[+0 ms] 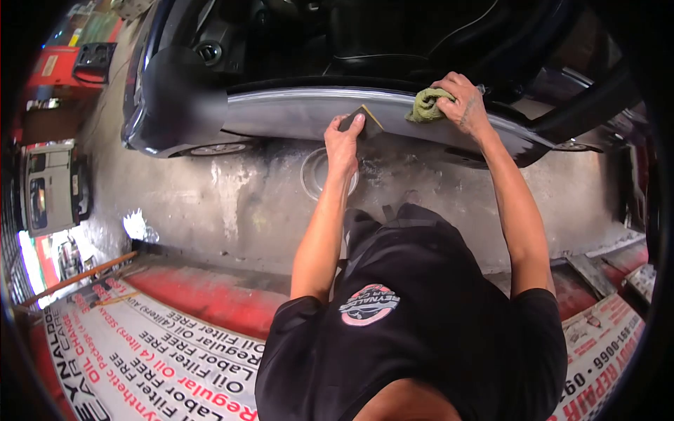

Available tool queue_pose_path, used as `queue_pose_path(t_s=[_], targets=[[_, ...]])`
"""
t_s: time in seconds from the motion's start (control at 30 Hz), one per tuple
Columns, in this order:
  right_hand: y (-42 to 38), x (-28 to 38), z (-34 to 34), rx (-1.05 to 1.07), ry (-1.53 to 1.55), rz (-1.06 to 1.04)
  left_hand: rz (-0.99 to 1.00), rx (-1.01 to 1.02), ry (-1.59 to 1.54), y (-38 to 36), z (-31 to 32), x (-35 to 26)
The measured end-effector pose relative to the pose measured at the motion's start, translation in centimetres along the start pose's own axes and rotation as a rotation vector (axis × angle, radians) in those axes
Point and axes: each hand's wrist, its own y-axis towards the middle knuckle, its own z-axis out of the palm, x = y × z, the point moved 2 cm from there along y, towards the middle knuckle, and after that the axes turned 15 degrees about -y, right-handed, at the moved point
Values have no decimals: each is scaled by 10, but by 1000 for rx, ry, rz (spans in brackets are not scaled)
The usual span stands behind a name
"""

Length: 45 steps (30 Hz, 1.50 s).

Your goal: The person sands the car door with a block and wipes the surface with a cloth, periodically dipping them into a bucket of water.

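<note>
My left hand point(342, 144) grips a dark, flat piece of sandpaper point(365, 125) with a yellowish edge, the thumb on top. It is at the outer side of the grey car door point(281, 116). Bunched in my right hand point(463, 105) is a green cloth point(428, 105), close to the door's upper edge. The fingers curl round the cloth and hide part of it. The door panel looks dull grey, with a shiny strip along its top.
A round, pale bucket point(309, 175) stands on the wet concrete floor point(246, 203) below my left hand. Behind me are printed banners point(168, 351) and a red ledge point(210, 298). Another vehicle point(53, 186) is at the far left.
</note>
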Motion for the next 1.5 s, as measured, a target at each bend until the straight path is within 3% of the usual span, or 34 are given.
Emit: queue_pose_path(t_s=[0.2, 0.23, 0.43, 0.5, 0.6, 0.63, 0.7, 0.77, 0.83, 0.9, 0.93, 1.03, 1.07, 1.1, 1.17, 1.2, 1.23, 1.37, 1.5], targets=[[-1, -8, -1, -14, 48, -34, 170, -99, 130, -1, 57, 16], [-1, -9, -1, -12, 47, -37, 275, -96, 218, 3, 64, 22], [0, -9, -5, 15, 31, -33, 518, -206, 344, 31, 61, 49], [-1, -9, -5, 12, 38, -35, 513, -258, 340, 40, 45, 39], [5, -9, -4, -3, 17, -34, 463, -255, 46, 55, 17, 21], [3, -7, -1, 8, -3, -22, 462, -261, 48, 49, 22, 22], [4, -6, -1, 0, -3, -17, 477, -197, 509, 36, 48, 38], [-1, -3, 0, 8, -7, -21, 484, -184, 367, 13, 88, 57], [9, -7, -3, 6, 7, -26, 595, -192, 426, 28, 74, 54], [8, -7, -2, 18, 8, -23, 495, -318, 152, 49, 44, 32], [10, -7, 0, -15, -9, -30, 484, -277, 134, 53, 42, 28], [3, -3, 1, -5, -15, -21, 433, -209, 395, 38, 53, 47], [6, -3, 0, 12, -16, -14, 583, -167, 488, 19, 77, 53], [2, -2, 0, 23, -17, -17, 493, -184, 419, 17, 78, 54], [5, -4, -2, -3, 4, -29, 593, -166, 398, 17, 73, 37], [6, -4, -3, -3, 4, -29, 457, -210, 343, 32, 57, 30], [5, -2, -3, -2, 12, -16, 494, -204, 231, 43, 52, 26], [6, -2, -2, 4, -10, -16, 586, -153, 410, 17, 66, 42], [6, -1, 0, -8, -1, -32, 483, -269, 226, 44, 37, 24]])
